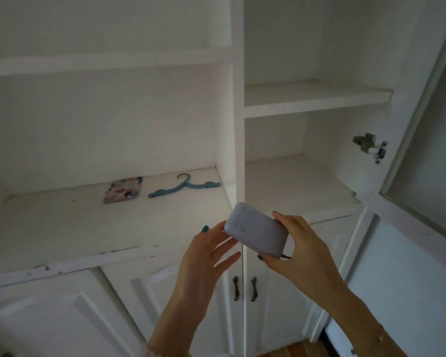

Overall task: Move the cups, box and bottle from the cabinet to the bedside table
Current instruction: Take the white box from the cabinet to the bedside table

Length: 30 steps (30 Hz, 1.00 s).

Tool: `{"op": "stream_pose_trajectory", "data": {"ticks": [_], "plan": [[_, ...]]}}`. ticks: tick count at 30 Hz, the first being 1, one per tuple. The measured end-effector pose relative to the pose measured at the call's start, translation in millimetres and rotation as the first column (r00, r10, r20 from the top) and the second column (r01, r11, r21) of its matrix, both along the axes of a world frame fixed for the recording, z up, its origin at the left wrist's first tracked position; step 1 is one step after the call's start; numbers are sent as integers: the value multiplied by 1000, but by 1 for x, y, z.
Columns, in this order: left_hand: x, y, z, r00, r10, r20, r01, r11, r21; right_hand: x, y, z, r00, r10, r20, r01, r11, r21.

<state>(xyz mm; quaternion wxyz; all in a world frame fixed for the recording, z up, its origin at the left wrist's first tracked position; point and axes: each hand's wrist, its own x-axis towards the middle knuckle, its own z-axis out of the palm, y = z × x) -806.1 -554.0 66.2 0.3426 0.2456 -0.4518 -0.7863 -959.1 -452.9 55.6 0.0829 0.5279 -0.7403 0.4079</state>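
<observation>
Currently the right hand (301, 248) grips the grey box (255, 230) while the left hand (204, 256), spread, touches it.

1. Wide left shelf (62, 228): a patterned flat packet (122, 189) and a blue hanger (183, 188) lay side by side toward the back right. The front and left of the board were open to reach.
2. The vertical divider (238, 124) separated the left shelf from the right compartment, so passage was only round its front edge.
3. Right lower board (294, 181): open from the front, headroom capped by the upper shelf (314, 99).
4. The open glass door (422, 150), on its hinge (368, 145), walled off the right flank.
5. The box (258, 230), held in front of the divider's foot, partly blocked that approach.
</observation>
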Motion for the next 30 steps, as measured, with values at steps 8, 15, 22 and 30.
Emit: {"op": "stream_pose_trajectory", "data": {"ticks": [8,15,22,30], "plan": [[45,14,-14,985,162,65,-163,987,7,31,-8,-18,981,174,88,-179,982,52],[70,68,-35,904,410,120,-417,908,35,50,12,-35,924,371,94,-379,920,97],[103,145,-66,746,631,212,-658,749,85,81,44,-60,805,582,114,-592,782,193],[163,222,-59,485,852,196,-874,464,146,155,63,-63,588,799,128,-803,557,211]]}}
